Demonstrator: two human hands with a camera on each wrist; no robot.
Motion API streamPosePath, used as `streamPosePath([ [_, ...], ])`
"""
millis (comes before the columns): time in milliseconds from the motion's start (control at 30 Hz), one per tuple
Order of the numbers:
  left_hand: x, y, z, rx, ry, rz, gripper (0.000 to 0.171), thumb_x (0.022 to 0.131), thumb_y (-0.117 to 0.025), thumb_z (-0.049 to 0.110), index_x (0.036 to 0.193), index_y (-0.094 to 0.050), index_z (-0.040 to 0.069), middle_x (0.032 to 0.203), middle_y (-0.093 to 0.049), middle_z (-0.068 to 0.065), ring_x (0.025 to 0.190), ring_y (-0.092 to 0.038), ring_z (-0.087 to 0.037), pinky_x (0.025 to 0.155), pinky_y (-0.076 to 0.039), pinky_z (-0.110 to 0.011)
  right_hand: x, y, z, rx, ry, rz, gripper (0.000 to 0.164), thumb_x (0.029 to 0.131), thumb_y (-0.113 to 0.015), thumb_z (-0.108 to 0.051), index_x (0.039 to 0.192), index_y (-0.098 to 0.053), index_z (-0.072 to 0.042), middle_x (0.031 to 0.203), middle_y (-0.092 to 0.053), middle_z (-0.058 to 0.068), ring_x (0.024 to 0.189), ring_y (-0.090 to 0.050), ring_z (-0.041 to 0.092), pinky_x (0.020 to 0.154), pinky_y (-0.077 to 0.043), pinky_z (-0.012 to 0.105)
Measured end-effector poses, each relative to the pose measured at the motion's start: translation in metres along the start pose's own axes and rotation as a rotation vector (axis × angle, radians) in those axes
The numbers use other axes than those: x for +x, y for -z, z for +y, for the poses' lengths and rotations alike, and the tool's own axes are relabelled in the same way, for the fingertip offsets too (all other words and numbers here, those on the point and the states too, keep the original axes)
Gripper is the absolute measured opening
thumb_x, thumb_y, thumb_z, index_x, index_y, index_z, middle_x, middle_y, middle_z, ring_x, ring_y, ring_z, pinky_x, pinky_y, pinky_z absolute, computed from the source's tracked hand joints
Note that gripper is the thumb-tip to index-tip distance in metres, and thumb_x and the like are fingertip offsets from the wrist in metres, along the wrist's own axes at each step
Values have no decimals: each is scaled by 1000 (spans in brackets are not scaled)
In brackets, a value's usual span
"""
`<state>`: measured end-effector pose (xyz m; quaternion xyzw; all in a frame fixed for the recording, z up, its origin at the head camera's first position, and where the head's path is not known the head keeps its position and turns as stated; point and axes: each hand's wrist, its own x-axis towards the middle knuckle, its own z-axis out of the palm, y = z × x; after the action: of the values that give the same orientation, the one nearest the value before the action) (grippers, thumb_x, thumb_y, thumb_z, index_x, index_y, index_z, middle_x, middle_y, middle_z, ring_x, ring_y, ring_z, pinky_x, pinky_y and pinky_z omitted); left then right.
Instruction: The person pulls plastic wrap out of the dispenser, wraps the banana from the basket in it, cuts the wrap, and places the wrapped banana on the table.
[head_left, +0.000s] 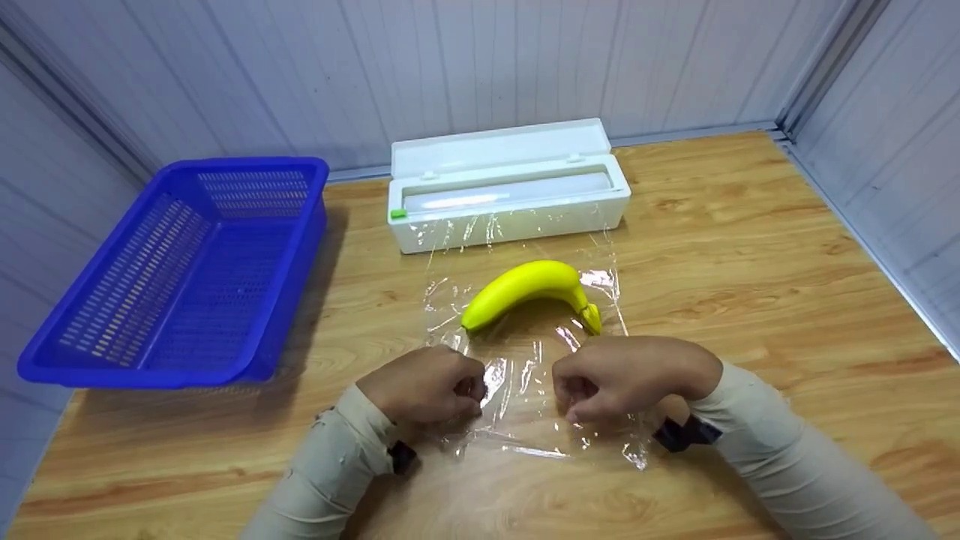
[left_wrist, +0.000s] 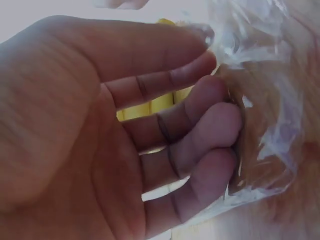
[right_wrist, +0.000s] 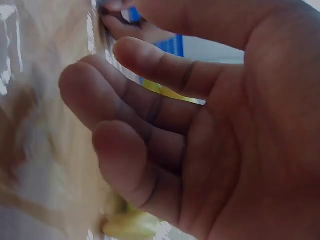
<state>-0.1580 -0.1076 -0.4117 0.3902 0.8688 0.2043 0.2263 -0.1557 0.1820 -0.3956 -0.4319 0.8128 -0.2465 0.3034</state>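
A yellow banana (head_left: 527, 289) lies on a sheet of clear plastic film (head_left: 529, 375), its curve toward the box. My left hand (head_left: 431, 384) is low over the film's near left part, thumb and index tips meeting on the film in the left wrist view; its other fingertips curl against the sheet. Across from it, my right hand (head_left: 634, 379) bends down over the near right part. In the right wrist view its fingers (right_wrist: 120, 155) are curled beside the film and the thumb tip is out of frame; I cannot tell whether it pinches the sheet.
Behind the banana, a white film dispenser box (head_left: 510, 225) stands with its lid raised, the sheet running out over its front. A green slider (head_left: 398, 214) sits at its left end. A blue plastic basket (head_left: 259, 352) stands at the left. Panel walls (head_left: 487, 67) border the wooden table (head_left: 750, 285).
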Motion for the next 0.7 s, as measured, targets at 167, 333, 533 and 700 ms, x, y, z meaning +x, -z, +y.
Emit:
streamPosePath([
  [167,0,-1,4,-19,-11,-43,11,85,-76,18,79,-67,21,72,-59,15,68,-56,-7,64,-48,-28,8,-10,-3,-14,11,-90,9,86,-76,-25,86,-67,-23,74,-59,-18,66,-54,-1,61,-47,19],
  [333,0,-3,7,17,-18,-41,13,83,-77,20,75,-68,24,69,-58,18,66,-55,-6,63,-47,-28,13,-15,-5,-23,-14,-138,18,84,-80,-30,77,-64,-26,67,-57,-16,59,-50,0,55,-42,19],
  [533,1,-5,9,35,16,-50,21,80,-80,32,70,-63,29,64,-55,19,62,-53,-4,57,-44,-27,16,-20,-6,-79,-50,-117,23,78,-83,-33,80,-62,-24,70,-55,-16,62,-50,1,55,-41,20],
  [700,2,-6,10,45,59,-67,29,75,-84,47,70,-60,30,63,-53,18,61,-50,-5,54,-40,-27,17,-25,-8,-128,-79,-107,30,74,-85,-39,76,-58,-27,69,-54,-17,61,-49,2,51,-40,23],
])
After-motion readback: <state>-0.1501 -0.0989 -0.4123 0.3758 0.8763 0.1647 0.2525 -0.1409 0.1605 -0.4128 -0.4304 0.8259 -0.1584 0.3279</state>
